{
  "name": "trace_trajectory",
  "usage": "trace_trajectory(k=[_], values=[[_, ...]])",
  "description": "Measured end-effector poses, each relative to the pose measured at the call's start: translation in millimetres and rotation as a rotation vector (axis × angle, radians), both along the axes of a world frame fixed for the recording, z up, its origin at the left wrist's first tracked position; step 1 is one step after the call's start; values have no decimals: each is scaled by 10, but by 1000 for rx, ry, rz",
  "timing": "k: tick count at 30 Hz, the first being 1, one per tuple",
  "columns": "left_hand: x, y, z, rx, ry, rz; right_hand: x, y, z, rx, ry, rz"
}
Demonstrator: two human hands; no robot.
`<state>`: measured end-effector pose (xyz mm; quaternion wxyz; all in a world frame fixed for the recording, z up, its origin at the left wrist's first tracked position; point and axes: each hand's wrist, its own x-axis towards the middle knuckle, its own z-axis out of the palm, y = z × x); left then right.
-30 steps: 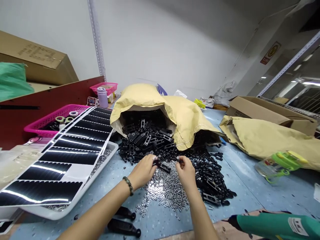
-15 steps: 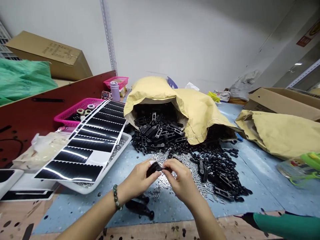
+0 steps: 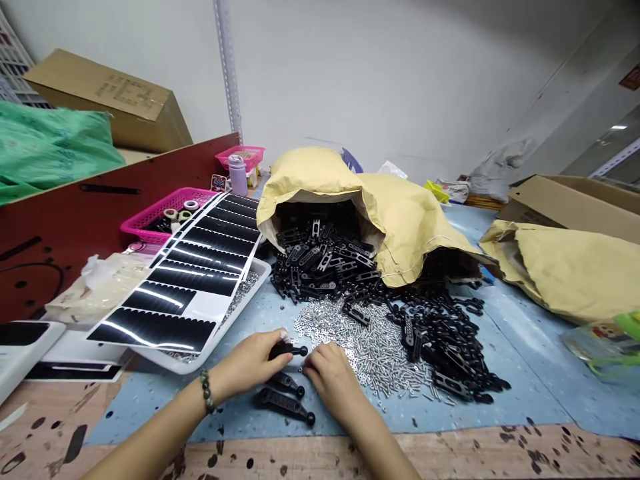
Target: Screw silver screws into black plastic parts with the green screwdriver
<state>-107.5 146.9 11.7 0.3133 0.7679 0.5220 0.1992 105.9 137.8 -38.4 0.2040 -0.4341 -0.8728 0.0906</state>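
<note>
1. Nearest, two black arms (image 3: 286, 405) are laid side by side on the blue mat (image 3: 240, 427).
2. By the left hand (image 3: 250, 363), a third arm (image 3: 296, 350) is gripped between thumb and bent fingers, its ball end pointed right, above the laid pair.
3. The right hand (image 3: 333, 377) is held half curled just right of that ball end, fingertips turned down; whether anything is pinched cannot be told.
4. Beyond it, screws and nuts (image 3: 380, 353) are heaped loose.
5. At left, a white tray (image 3: 230, 325) is filled with small metal bits and partly covered by black label sheets (image 3: 200, 253).
6. Farther, black parts are spilled from the open mouth of one paper bag (image 3: 313, 167); more are contained in a second (image 3: 400, 213), to its right.
7. Far left, ring-shaped items (image 3: 184, 215) are kept in a pink basket (image 3: 143, 233).
8. Far right, an open carton (image 3: 575, 207) is seen, its inside hidden.
</note>
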Motion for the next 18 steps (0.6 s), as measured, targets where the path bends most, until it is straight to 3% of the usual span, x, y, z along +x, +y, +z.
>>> trace_trajectory(k=[4, 7, 12, 18], values=[[8, 47, 21, 16, -28, -15, -7, 36, -41, 33, 5, -69], [69, 91, -30, 26, -38, -121, 116, -37, 12, -8, 138, -106], [158, 67, -175, -8, 24, -266, 167, -195, -60, -17, 244, 40], [55, 93, -206, -35, 97, -263, -3, -241, -160, 22, 232, 41]])
